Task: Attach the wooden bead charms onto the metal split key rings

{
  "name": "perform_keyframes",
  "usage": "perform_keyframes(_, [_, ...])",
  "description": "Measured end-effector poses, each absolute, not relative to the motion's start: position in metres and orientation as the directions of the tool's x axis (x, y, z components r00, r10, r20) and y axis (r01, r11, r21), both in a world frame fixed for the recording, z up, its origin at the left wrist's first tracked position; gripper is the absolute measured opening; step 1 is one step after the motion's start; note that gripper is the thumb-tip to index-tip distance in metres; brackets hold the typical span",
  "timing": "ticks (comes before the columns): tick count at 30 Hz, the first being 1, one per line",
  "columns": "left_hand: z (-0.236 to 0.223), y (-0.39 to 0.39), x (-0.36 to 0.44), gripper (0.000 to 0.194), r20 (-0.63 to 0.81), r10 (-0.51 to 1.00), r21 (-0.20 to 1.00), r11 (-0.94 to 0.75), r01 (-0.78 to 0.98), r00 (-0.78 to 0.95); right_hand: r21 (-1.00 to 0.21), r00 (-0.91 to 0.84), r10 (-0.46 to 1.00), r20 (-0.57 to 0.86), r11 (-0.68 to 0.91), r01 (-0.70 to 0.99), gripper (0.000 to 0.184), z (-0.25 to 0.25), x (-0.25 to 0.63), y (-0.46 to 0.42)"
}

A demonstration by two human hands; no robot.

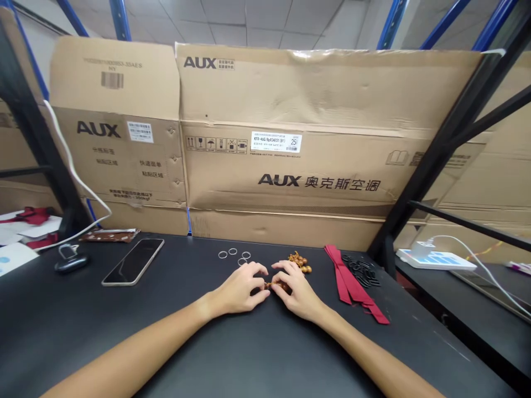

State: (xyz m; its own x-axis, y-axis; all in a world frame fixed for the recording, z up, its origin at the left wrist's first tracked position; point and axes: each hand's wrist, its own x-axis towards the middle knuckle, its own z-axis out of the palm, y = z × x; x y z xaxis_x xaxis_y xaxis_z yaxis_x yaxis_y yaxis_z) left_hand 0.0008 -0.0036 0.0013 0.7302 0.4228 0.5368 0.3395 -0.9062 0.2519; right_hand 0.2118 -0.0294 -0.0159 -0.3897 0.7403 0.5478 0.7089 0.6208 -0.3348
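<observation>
My left hand (243, 287) and my right hand (295, 292) rest on the black table (124, 342), fingertips meeting over a small brown wooden piece (274, 284). Both hands are curled in a pinch on it. Just behind my right hand lies a small heap of brown gourd-shaped beads (301, 261). Several metal key rings (234, 255) lie behind my left hand. Red ribbon strips (350, 282) lie to the right of my right hand, beside a pile of black rings (363, 271).
A phone (133, 261) lies face up at the left, with a dark padlock-like object (70, 260) and a brown packet (108, 236) further left. AUX cardboard boxes (290, 149) wall the back. A white power strip (435, 258) sits on the right-hand table.
</observation>
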Motion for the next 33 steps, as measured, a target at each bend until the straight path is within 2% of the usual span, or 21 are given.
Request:
perform_keyframes(7, [0.000, -0.003, 0.000, 0.010, 0.490, 0.413, 0.243, -0.911, 0.334, 0.768, -0.324, -0.314, 0.759, 0.571, 0.559, 0.763, 0.012, -0.017, 0.215, -0.026])
perform_keyframes(12, [-0.002, 0.000, 0.001, 0.008, 0.490, 0.487, 0.236, -0.873, 0.427, 0.723, -0.309, -0.235, 0.776, 0.586, 0.482, 0.820, 0.016, -0.017, 0.219, -0.023])
perform_keyframes(19, [-0.007, 0.011, -0.002, 0.008, 0.505, 0.614, 0.225, -0.772, 0.594, 0.607, -0.164, -0.229, 0.796, 0.561, 0.378, 0.911, 0.016, -0.017, 0.231, -0.018])
perform_keyframes(27, [-0.010, 0.033, -0.014, 0.019, 0.497, 0.676, 0.184, -0.695, 0.695, 0.544, -0.173, -0.084, 0.852, 0.517, 0.200, 0.964, 0.045, -0.026, 0.242, -0.006])
perform_keyframes(30, [-0.013, 0.040, -0.020, 0.040, 0.443, 0.743, 0.208, -0.630, 0.748, 0.502, -0.186, -0.067, 0.886, 0.459, 0.169, 0.968, 0.054, -0.031, 0.245, -0.002])
perform_keyframes(33, [-0.017, 0.045, -0.024, 0.044, 0.351, 0.783, 0.230, -0.603, 0.763, 0.513, -0.210, -0.084, 0.910, 0.407, 0.182, 0.960, 0.056, -0.034, 0.247, 0.001])
